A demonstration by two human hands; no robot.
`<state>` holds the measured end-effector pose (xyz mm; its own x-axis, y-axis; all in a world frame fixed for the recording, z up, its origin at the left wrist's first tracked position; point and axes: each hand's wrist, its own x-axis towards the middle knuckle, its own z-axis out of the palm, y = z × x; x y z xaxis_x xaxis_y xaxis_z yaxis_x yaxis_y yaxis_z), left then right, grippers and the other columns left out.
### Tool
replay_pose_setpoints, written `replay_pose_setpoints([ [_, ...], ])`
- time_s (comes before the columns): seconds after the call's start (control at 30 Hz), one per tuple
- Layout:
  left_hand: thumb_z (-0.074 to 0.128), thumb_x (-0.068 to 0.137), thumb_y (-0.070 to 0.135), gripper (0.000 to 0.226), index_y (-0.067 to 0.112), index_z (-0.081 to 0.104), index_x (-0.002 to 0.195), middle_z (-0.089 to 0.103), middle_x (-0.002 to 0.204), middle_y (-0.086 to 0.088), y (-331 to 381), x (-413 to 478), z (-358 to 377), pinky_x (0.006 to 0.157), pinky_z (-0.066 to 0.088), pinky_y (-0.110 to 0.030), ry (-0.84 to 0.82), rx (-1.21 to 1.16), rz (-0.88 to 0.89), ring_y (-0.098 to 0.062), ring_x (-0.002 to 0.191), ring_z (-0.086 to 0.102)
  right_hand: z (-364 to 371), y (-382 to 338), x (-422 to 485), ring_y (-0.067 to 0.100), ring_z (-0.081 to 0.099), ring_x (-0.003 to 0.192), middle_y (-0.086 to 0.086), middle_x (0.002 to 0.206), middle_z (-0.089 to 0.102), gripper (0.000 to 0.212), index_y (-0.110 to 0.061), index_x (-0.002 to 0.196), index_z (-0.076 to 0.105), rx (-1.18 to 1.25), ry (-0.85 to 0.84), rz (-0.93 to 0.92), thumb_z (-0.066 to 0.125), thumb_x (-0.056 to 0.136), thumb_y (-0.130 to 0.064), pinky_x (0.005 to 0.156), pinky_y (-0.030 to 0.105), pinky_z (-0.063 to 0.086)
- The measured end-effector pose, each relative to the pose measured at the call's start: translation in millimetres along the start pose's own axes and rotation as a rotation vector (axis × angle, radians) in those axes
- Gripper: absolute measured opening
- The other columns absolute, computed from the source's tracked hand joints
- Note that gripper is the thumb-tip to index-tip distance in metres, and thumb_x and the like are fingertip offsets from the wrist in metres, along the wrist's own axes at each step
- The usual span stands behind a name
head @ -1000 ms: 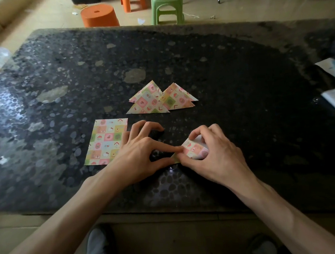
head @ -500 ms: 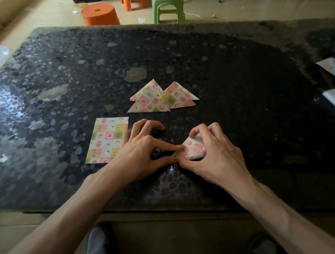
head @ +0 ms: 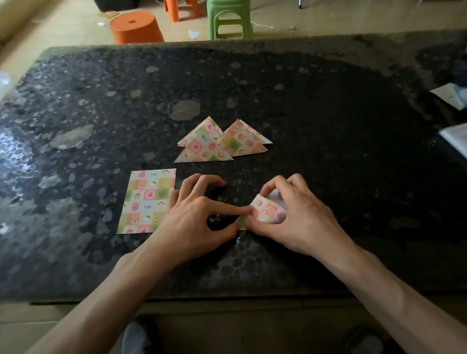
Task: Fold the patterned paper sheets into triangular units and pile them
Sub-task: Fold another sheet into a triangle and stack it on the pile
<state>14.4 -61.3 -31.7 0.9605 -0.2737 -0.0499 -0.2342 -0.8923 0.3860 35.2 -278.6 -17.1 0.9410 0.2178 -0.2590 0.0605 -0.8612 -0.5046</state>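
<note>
- Little change over the last second: small half-folded patterned paper piece [head: 264,209] in the same spot on the dark speckled stone tabletop [head: 337,138], near the front edge.
- Slightly more compact than a second ago, with less of its right side showing and more of it covered by curled fingers.
- Likely a crease being pressed flat; fold in progress, unit not finished.
- Left hand [head: 194,223]: index tip and thumb pinching the piece's left corner, other fingers arched with tips on the tabletop, nothing else held.
- Right hand [head: 296,216]: thumb along the near edge, fingers curled over the far side, gripping the piece, with a bit of white underside peeking out beneath them.
- Piece between the two hands, touching the fingertips of both, palms off it.
- Pile of two folded pastel-checked paper triangles [head: 212,146] overlapping beyond the hands, apart from the piece, unmoved.
- Flat pastel-checked paper sheet [head: 147,200] just beside the left hand's outer fingers, untouched since a second ago; actual contact impossible to tell.
- By the look of it: two units done, one in hand, one sheet left.
</note>
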Motion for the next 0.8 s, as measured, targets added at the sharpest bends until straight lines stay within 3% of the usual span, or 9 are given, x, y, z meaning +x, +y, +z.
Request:
replay_pose_setpoints([
  [0.1, 0.036, 0.078, 0.084, 0.044, 0.075, 0.056, 0.116, 0.035, 0.142, 0.019, 0, 1, -1, 0.110, 0.024, -0.036, -0.003, 0.002, 0.001, -0.010, 0.142, 0.020, -3, 1, -1, 0.009, 0.050, 0.107, -0.012, 0.118, 0.039, 0.059, -0.043, 0.114, 0.048, -0.011, 0.017, 0.043, 0.074, 0.073, -0.076, 0.070, 0.028, 0.043],
  [0.23, 0.047, 0.081, 0.077, 0.037, 0.073, 0.059, 0.115, 0.035, 0.143, 0.018, 0, 2, -3, 0.112, 0.024, -0.039, -0.011, -0.004, -0.011, -0.011, 0.143, 0.019, -6, 1, -1, 0.012, 0.050, 0.111, -0.010, 0.122, 0.041, 0.060, -0.041, 0.115, 0.048, -0.039, 0.004, 0.075, 0.074, 0.073, -0.076, 0.074, 0.031, 0.043],
  [0.47, 0.033, 0.074, 0.085, 0.049, 0.074, 0.059, 0.114, 0.037, 0.141, 0.019, 2, 2, -2, 0.110, 0.024, -0.036, 0.014, -0.005, -0.012, -0.009, 0.142, 0.020, -13, 3, 3, 0.013, 0.048, 0.118, -0.010, 0.124, 0.041, 0.053, -0.041, 0.114, 0.047, -0.021, -0.053, 0.100, 0.082, 0.078, -0.058, 0.080, 0.032, 0.045],
  [0.8, 0.046, 0.080, 0.084, 0.043, 0.057, 0.073, 0.102, 0.045, 0.130, 0.021, 9, 3, 12, 0.104, 0.033, -0.039, 0.184, -0.059, -0.040, -0.008, 0.137, 0.031, -19, 5, 5, 0.014, 0.051, 0.119, -0.008, 0.126, 0.044, 0.049, -0.040, 0.111, 0.052, 0.014, -0.072, 0.133, 0.086, 0.077, -0.051, 0.094, 0.038, 0.053],
])
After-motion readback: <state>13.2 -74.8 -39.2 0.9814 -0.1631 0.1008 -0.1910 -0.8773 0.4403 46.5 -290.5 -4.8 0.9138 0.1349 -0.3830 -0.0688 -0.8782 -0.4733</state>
